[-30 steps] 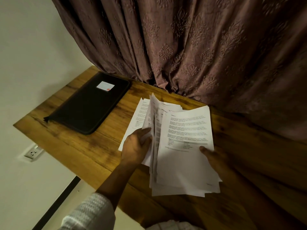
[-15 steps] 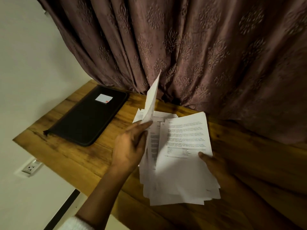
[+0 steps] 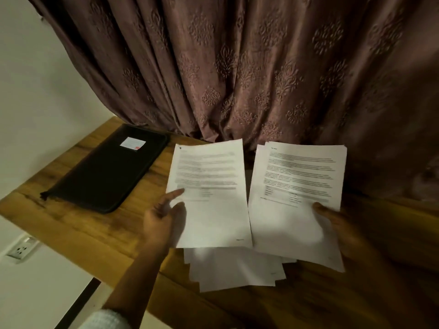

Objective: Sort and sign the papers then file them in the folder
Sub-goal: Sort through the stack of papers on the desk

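Head view looks down on a wooden worktop (image 3: 78, 236) set against a patterned brown curtain (image 3: 237, 67); two lots of paper are held up side by side above it. The left hand (image 3: 164, 219) holds a single printed sheet (image 3: 211, 186) by its left edge; the thumb lies on the printed face, one of the fingers (image 3: 175, 193) reaches straight across the face above the thumb, and the rest are hidden behind the paper. The right hand (image 3: 342, 229) holds a sheaf of printed pages (image 3: 299, 198) by its right edge; the thumb presses on the top page, and the fingers are out of sight behind. The inner edges of sheet and sheaf stand just beside each other; whether they touch cannot be told; the print is too blurred to read. Beneath both, loose white papers (image 3: 237, 269) lie flat on the worktop in an uneven, stepped pile. A black folder (image 3: 107, 169) lies closed and flat at the left end of the worktop, well apart from the papers; a white label (image 3: 132, 143) sits near its far edge. A wall socket (image 3: 20, 250) shows on the pale wall below the worktop's left end; a white knitted sleeve (image 3: 104, 319) covers the left forearm at the bottom edge.
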